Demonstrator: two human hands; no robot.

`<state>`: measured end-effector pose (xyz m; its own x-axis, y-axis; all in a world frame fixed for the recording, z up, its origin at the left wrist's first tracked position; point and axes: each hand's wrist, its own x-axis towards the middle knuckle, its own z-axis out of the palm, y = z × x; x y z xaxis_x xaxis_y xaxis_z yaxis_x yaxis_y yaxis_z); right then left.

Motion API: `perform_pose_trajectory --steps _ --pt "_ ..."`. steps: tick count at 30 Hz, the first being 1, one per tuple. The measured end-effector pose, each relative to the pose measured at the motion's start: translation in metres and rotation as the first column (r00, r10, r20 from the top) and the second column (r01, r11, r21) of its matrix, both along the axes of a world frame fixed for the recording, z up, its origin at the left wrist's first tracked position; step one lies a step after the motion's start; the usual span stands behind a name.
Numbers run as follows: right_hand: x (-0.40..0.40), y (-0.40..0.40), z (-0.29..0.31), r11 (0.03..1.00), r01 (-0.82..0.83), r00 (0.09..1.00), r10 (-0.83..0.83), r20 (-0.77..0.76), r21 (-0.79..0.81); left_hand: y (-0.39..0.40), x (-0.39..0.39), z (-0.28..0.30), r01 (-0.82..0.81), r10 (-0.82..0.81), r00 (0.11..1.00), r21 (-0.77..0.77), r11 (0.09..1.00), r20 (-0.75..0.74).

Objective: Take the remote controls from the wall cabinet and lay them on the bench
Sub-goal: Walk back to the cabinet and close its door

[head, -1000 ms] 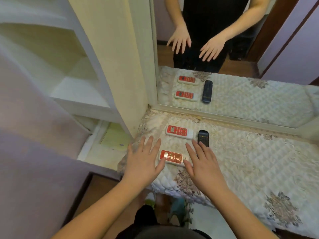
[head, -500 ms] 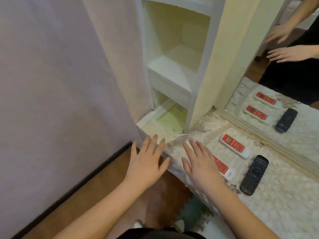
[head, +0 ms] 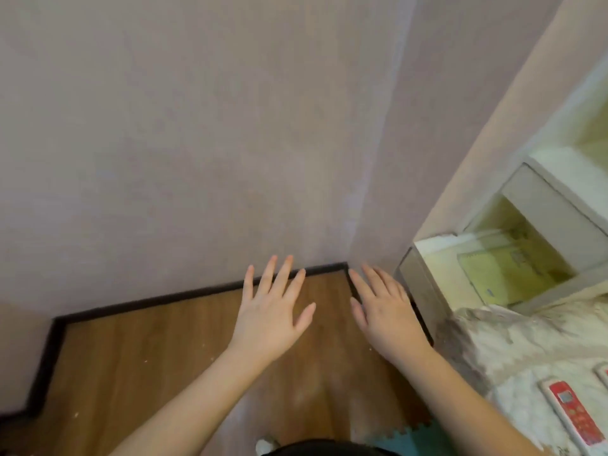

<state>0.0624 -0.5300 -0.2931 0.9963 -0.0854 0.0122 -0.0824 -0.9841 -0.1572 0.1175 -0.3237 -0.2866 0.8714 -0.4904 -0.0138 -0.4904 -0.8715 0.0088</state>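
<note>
Open floor (head: 158, 353) below both hands, wall corner (head: 355, 192) ahead, cabinet (head: 424, 287) close beside right hand (head: 385, 314).

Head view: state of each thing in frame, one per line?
left hand: open, empty, over the floor
right hand: open, empty
red remote: lying flat on the bench cover, untouched
second remote: only an edge shows at the frame border
cabinet lower shelf: open, holds a yellow-green booklet

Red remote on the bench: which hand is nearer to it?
Right. The right hand hovers beside the bench edge, up-left of the red remote; the left hand is farther left, over the floor.
</note>
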Motion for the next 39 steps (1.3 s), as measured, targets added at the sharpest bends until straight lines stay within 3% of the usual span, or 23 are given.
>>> perform_pose_trajectory --steps 10,21,34,39 --pt "0.087 0.177 0.014 0.945 -0.327 0.943 0.325 0.067 0.01 0.178 0.015 0.021 -0.378 0.378 0.926 -0.023 0.925 -0.016" --pt "0.163 0.312 0.041 0.748 -0.66 0.744 0.663 0.077 -0.063 0.296 0.007 0.06 -0.684 0.686 0.726 -0.054 0.727 0.043" --pt "0.227 0.434 0.1 0.322 -0.946 0.307 0.927 0.217 -0.036 0.347 0.012 0.117 -0.931 0.913 0.361 0.015 0.365 0.192" --pt "0.223 0.476 0.127 0.172 -0.983 0.149 0.955 0.257 -0.069 0.373 -0.009 0.154 -0.963 0.942 0.269 0.031 0.268 0.202"
